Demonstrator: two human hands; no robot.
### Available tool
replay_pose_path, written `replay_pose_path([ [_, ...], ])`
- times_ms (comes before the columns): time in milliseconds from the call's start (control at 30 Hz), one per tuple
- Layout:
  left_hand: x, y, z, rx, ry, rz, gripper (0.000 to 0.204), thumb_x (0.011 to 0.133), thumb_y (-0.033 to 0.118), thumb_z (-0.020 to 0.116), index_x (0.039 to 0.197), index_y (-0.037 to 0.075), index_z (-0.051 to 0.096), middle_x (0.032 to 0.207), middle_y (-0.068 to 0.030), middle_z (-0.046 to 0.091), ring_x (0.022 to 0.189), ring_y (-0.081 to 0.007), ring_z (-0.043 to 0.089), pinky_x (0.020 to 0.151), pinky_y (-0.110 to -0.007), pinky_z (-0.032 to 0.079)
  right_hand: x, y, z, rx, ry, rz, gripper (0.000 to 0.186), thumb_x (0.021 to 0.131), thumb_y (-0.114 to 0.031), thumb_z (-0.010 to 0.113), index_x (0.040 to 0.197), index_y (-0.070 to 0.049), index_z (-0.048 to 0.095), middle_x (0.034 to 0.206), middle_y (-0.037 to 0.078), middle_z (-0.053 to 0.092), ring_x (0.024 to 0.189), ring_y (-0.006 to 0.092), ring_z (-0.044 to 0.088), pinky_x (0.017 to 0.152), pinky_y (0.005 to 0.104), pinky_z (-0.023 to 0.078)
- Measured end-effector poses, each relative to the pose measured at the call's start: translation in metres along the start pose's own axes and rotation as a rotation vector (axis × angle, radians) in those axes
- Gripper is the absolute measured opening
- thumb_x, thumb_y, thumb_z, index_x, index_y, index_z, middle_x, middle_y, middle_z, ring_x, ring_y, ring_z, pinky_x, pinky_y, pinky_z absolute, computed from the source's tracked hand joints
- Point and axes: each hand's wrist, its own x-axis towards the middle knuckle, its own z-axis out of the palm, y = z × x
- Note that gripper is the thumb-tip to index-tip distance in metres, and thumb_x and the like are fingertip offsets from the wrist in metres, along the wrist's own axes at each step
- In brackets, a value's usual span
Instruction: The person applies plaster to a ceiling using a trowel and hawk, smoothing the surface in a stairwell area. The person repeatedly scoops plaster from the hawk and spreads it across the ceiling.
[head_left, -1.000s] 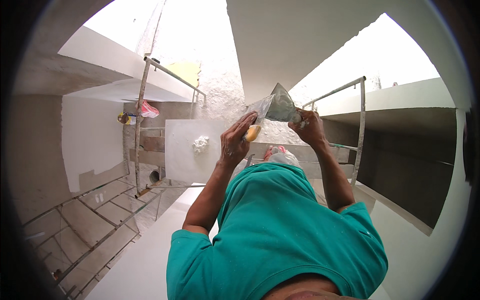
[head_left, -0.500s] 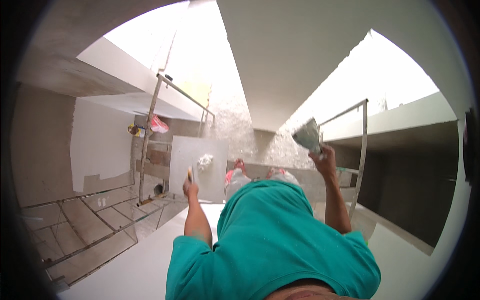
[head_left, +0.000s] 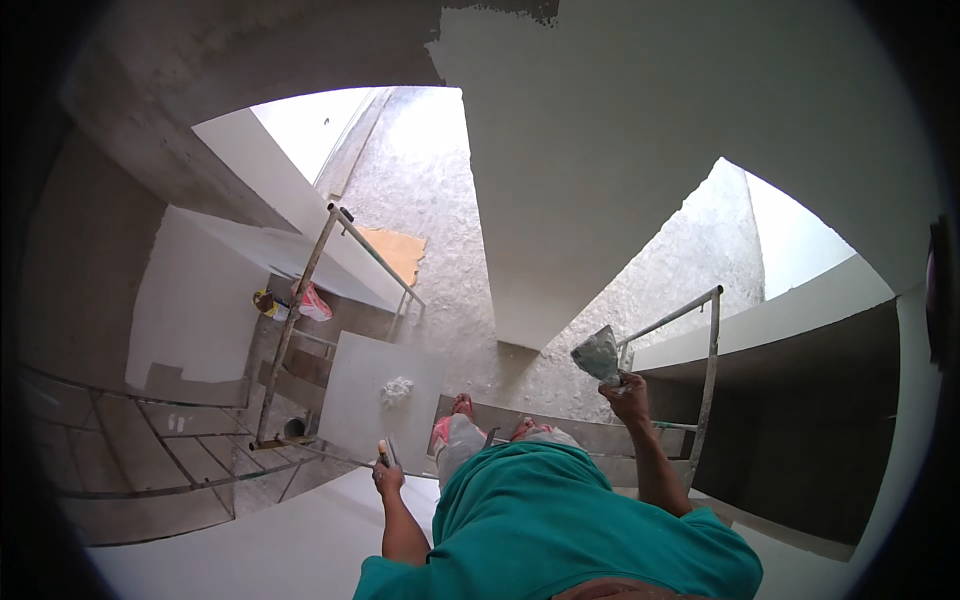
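Observation:
My left hand is closed on a trowel with a light wooden handle, its thin blade seen nearly edge-on. It is near the lower edge of a pale square board, where a small heap of white putty lies. Out to the right, my right hand grips a putty knife by its handle, which the fingers mostly hide. The knife's broad, flared blade points up and left, smeared grey-white. Neither blade visibly touches the board or the wall.
My feet are on a narrow plank between metal scaffold frames, left and right. Ahead, a smooth grey wall section hangs down. A pink bag lies at left, and rough floor shows far below.
The view has tilted, so the scene sits lower in the picture. My left hand has drawn back from over the board toward me. Both hands keep their tools.

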Motion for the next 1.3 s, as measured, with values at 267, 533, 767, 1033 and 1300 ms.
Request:
replay_pose_path([
  [267,0.002,0.005,-0.019,-0.183,-0.043,0.025,0.034,0.068,0.007,0.064,0.099,-0.007,0.061,0.089,-0.0228,0.067,0.085,-0.0387,0.065,0.075,-0.041,0.05,-0.006,-0.078,0.002,-0.02,-0.125,0.072,0.039,0.066,-0.028,0.077,0.094,-0.002,0.069,0.079,0.016,0.068,0.073,0.0263,0.067,0.069,0.0366,0.051],
  [533,0.04,0.042,0.003,-0.55,-0.3,0.068,0.066,0.091,0.059,0.044,0.118,0.0,0.056,0.093,-0.0234,0.063,0.073,-0.0303,0.057,0.064,-0.042,0.047,-0.018,-0.087,0.018,-0.035,-0.127,0.265,0.055,0.064,-0.037,0.084,0.099,0.001,0.067,0.093,0.015,0.069,0.087,0.0222,0.065,0.076,0.0353,0.052],
  [767,0.055,0.184,0.005,-0.358,-0.362,0.295,0.055,0.091,0.049,0.046,0.111,0.0,0.06,0.095,-0.0235,0.064,0.081,-0.0345,0.059,0.072,-0.043,0.048,-0.018,-0.104,0.046,-0.133,-0.129,0.13,0.04,0.068,-0.038,0.073,0.096,-0.009,0.071,0.088,0.017,0.069,0.083,0.0332,0.067,0.074,0.0408,0.053],
  [1033,0.115,0.118,-0.046,-0.116,-0.161,0.028,0.041,0.091,0.036,0.049,0.104,0.0,0.063,0.099,-0.0236,0.065,0.09,-0.0394,0.061,0.081,-0.043,0.048,-0.027,-0.113,0.068,-0.052,-0.042,0.01,0.035,0.068,-0.032,0.075,0.085,-0.002,0.069,0.074,0.018,0.067,0.069,0.0288,0.066,0.065,0.039,0.052],
  [1300,0.136,-0.027,-0.025,0.36,-0.087,0.051,0.028,0.082,0.027,0.058,0.087,0.001,0.067,0.089,-0.0204,0.067,0.089,-0.0369,0.065,0.079,-0.046,0.051,-0.024,-0.082,0.09,-0.029,-0.206,-0.077,0.026,0.071,-0.021,0.075,0.077,0.002,0.066,0.064,0.013,0.063,0.057,0.0216,0.059,0.056,0.0375,0.047],
])
